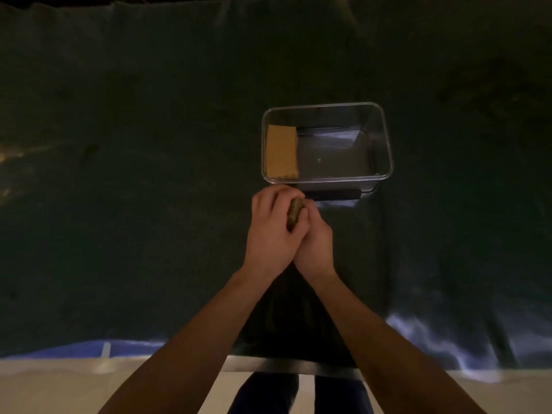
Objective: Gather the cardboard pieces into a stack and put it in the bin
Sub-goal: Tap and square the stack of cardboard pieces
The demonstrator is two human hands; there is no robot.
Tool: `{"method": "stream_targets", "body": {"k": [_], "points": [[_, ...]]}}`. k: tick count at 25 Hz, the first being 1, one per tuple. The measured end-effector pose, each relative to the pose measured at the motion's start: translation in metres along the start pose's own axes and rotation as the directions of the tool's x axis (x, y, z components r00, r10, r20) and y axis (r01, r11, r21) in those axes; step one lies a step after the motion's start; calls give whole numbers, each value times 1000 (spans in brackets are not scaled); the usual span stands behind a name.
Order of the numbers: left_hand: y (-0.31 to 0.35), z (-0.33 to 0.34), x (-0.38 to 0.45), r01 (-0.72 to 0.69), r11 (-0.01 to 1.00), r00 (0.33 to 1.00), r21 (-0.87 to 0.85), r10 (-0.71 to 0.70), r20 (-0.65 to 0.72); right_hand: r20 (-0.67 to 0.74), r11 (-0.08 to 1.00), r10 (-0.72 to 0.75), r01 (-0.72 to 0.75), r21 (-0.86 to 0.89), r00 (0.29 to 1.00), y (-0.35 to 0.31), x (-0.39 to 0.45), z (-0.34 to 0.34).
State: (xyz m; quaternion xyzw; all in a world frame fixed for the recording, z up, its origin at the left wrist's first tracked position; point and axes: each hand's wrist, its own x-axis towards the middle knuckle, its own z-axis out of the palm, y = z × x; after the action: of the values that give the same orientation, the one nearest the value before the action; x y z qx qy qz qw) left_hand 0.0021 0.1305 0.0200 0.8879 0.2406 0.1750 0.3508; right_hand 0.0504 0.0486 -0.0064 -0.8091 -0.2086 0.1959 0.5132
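I see left hand [268,231] and right hand [315,243] clasping cardboard stack [295,213]; bin [385,138] just beyond holds one piece [281,151]; drop-in remains.

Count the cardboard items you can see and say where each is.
2: one cardboard piece lies inside the clear bin, left side; one stack is pressed between both hands, its piece count hidden.

Two bare hands, the left hand [270,234] and the right hand [313,243], are pressed together. One small bundle of cardboard pieces [295,213] is clamped between their fingers; only its edge shows, so the number of pieces in it cannot be counted. One clear plastic bin [385,135] sits just beyond the fingertips. One flat cardboard piece [281,151] lies inside it, at the end nearest the left fingers. One dark cloth [119,174] lies beneath the fingers.
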Motion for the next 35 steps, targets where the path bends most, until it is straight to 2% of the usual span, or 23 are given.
{"method": "stream_targets", "body": {"k": [1,3,5,8,12,13,15,18,19,22,26,29,33,35], "points": [[-3,3,-1,-83,993,996,89,81,27,-7,999,43,-43,-17,999,7,-2,4],[-16,15,-10,-259,934,965,248,238,111,-5,975,113,-111,-194,994,32,-9,10],[-23,25,-17,-349,873,937,341,315,154,16,928,134,-120,-353,991,48,-16,11],[-21,23,-9,-332,882,943,333,308,126,15,929,140,-126,-349,990,45,-8,10],[-25,15,-6,-344,897,932,276,291,217,59,878,88,-49,-475,994,43,0,12],[-25,12,-5,-355,894,926,273,295,238,62,883,92,-53,-467,994,44,0,11],[-26,3,-4,-356,889,926,289,294,237,47,934,124,-100,-342,991,43,-1,8],[-29,-8,-10,-280,927,960,248,264,97,31,962,168,-158,-223,985,41,0,4],[-31,-8,-15,-288,927,956,240,266,120,32,958,172,-160,-240,985,42,0,4],[-37,-5,-25,-401,869,893,290,301,333,18,948,135,-124,-292,991,44,-3,7],[-40,-11,-18,-378,863,920,334,311,239,12,956,109,-102,-276,994,42,-6,8],[-48,-12,-22,-442,829,870,342,304,388,12,940,94,-85,-329,995,42,-8,10],[-43,-10,-22,-458,835,855,306,319,409,24,939,130,-115,-325,991,42,-6,11],[-40,-10,-21,-453,860,848,236,334,411,27,946,122,-108,-305,992,43,-7,9]]}}
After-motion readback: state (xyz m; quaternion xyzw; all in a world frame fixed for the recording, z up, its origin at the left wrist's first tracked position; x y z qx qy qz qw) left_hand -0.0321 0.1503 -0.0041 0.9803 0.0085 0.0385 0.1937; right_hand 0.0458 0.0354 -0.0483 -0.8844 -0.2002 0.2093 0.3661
